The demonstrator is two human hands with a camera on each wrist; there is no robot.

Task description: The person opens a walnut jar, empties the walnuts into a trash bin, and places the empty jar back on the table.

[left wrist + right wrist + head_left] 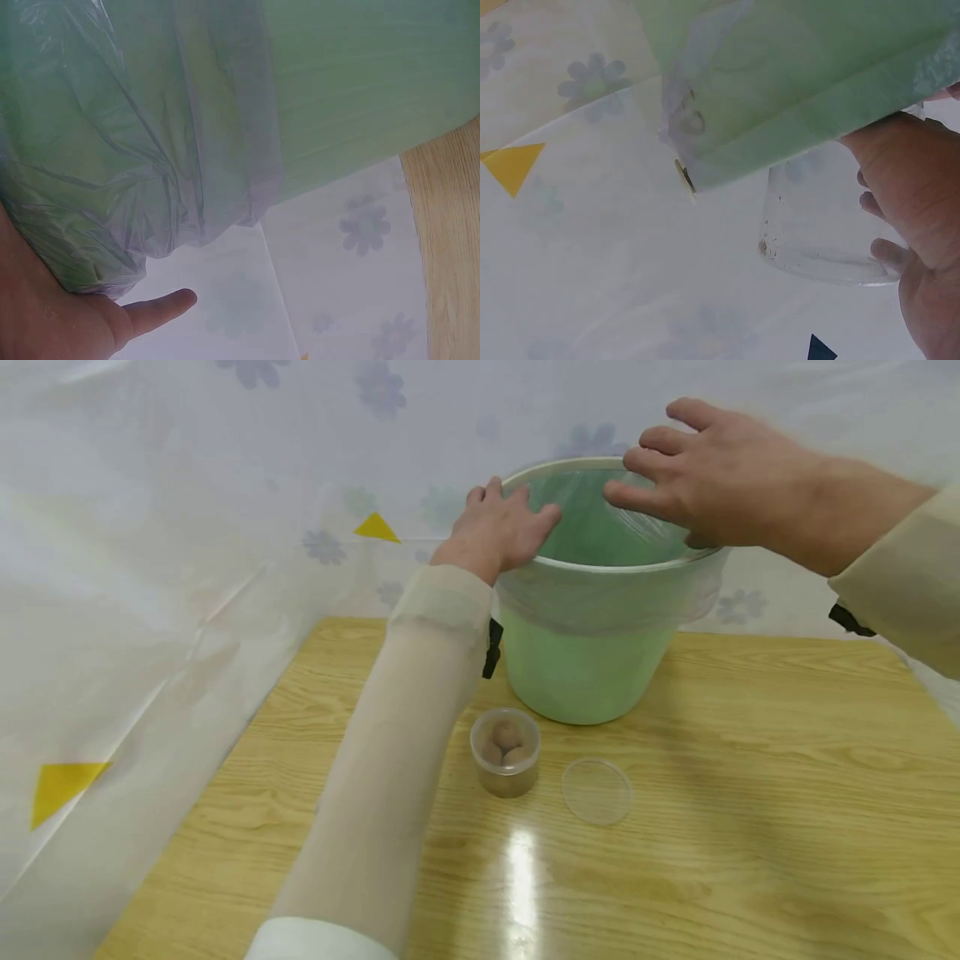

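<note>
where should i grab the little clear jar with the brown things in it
Take the small clear jar around its round side wall, coming from above and the front. It stands upright and open, with its lid lying flat beside it, so a grip over the mouth is best avoided. The green bucket crowds its far side.

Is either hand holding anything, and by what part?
Left hand rests flat on the bin's bagged rim, gripping nothing. A clear jar sits against the right hand, but whether its fingers grip it cannot be told.
</note>
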